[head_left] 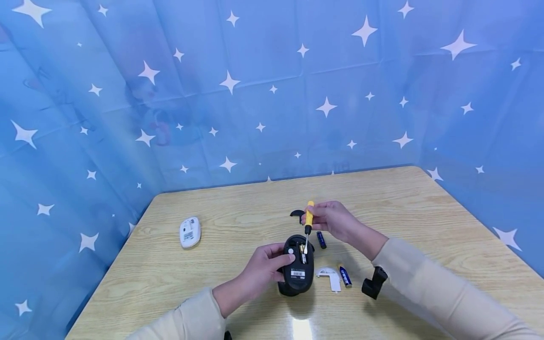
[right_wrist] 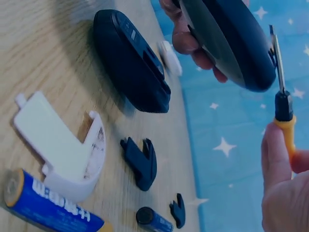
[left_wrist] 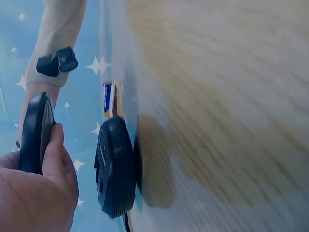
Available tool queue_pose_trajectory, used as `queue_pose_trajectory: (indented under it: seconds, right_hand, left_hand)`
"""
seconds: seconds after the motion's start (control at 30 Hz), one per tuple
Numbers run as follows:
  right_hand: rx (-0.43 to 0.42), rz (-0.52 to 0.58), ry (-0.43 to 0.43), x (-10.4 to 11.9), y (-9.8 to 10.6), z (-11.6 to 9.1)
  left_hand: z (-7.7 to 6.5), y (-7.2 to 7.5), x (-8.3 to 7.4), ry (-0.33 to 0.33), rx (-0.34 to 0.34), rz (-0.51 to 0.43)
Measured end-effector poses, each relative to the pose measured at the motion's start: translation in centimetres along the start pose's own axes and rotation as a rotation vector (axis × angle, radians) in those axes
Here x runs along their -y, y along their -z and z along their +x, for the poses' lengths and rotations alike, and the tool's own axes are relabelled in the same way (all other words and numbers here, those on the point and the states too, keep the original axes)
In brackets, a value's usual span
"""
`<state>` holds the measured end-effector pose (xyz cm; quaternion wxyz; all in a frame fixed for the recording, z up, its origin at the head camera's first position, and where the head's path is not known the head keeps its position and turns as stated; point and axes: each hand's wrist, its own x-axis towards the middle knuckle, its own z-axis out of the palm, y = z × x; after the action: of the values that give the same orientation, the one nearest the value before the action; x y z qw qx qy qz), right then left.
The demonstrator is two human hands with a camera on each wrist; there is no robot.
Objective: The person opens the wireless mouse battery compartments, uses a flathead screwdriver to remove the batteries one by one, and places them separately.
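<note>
My left hand holds a black computer mouse above the table, its underside up and the battery slot uncovered. A battery lies in that slot. My right hand grips a screwdriver by its yellow handle, the metal tip pointing down at the slot. In the right wrist view the shaft crosses the near end of the held mouse; whether the tip touches the battery I cannot tell. Beneath the held mouse, a second black mouse lies on the table, mostly hidden in the head view.
A white battery cover and a blue battery lie right of the mice. Farther back are a dark battery and a black cover; another black cover shows beyond. A white mouse lies at the left of the wooden table.
</note>
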<state>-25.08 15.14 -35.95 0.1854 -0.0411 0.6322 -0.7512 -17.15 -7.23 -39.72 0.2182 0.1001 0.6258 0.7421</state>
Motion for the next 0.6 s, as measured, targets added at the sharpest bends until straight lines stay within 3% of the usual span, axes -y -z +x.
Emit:
queue_pose_trajectory:
  seconds: [0.33, 0.6]
  right_hand:
    - [-0.048, -0.032, 0.043, 0.8, -0.2, -0.6]
    - [-0.129, -0.113, 0.264, 2.2, -0.3, -1.4]
  left_hand:
    - [0.0, 0.1, -0.3, -0.008, 0.012, -0.011]
    - [-0.1, 0.1, -0.4, -0.006, 0.02, -0.005]
